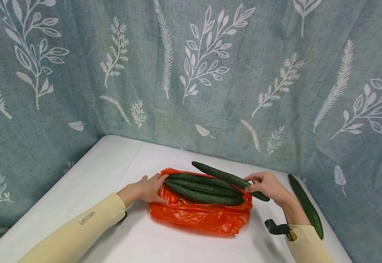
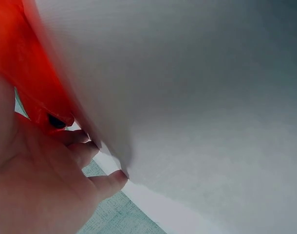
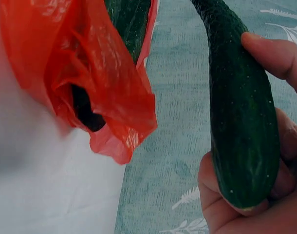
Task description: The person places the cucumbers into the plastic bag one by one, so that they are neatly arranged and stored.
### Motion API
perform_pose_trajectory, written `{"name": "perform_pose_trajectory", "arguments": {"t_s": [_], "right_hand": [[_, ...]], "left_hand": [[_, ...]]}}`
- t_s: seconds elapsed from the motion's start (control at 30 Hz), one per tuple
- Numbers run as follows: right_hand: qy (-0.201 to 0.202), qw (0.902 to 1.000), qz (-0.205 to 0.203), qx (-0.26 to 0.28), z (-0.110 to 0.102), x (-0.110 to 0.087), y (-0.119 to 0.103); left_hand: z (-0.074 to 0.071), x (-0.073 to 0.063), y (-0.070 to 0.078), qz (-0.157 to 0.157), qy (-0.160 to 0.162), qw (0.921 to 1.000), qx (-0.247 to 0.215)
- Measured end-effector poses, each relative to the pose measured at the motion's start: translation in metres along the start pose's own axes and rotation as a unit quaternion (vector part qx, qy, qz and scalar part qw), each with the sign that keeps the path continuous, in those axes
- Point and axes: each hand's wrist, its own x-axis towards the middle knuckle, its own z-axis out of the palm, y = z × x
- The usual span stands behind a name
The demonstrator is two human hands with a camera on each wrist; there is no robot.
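A long dark green cucumber [image 1: 224, 175] is held near its thicker end by my right hand [image 1: 268, 188], raised over the far right side of a red plastic bag [image 1: 201, 215]. In the right wrist view, thumb and fingers wrap that cucumber [image 3: 243, 117] from the side. Inside the bag's opening, several cucumbers [image 1: 204, 190] lie side by side. My left hand [image 1: 149, 188] rests at the bag's left end, fingers spread along its edge. The left wrist view shows this hand [image 2: 51, 170] with loosely extended fingers beside the red plastic.
Another cucumber [image 1: 306, 206] lies along the right edge of the white table [image 1: 128, 157]. A blue-green curtain [image 1: 184, 73] with white leaf patterns hangs behind the table and along both sides.
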Motion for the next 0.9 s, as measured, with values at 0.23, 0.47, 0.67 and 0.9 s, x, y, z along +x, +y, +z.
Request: {"name": "perform_pose_trajectory", "arguments": {"t_s": [0.23,0.47,0.67,0.9], "right_hand": [[-0.025,0.999,-0.029,-0.023,0.008,0.009,-0.009],[-0.055,0.9978,-0.034,-0.014,0.017,0.024,-0.014],[-0.07,0.9967,-0.039,-0.016,0.026,0.039,-0.012],[-0.08,0.9952,-0.044,-0.035,0.035,0.051,-0.014]], "left_hand": [[-0.001,0.0,0.001,0.0,0.002,1.0,0.006],[-0.001,-0.001,0.001,-0.002,0.01,0.9999,0.01],[0.0,0.0,0.0,-0.004,0.012,0.9999,0.0],[0.0,0.001,0.001,-0.002,0.008,0.9998,-0.017]]}}
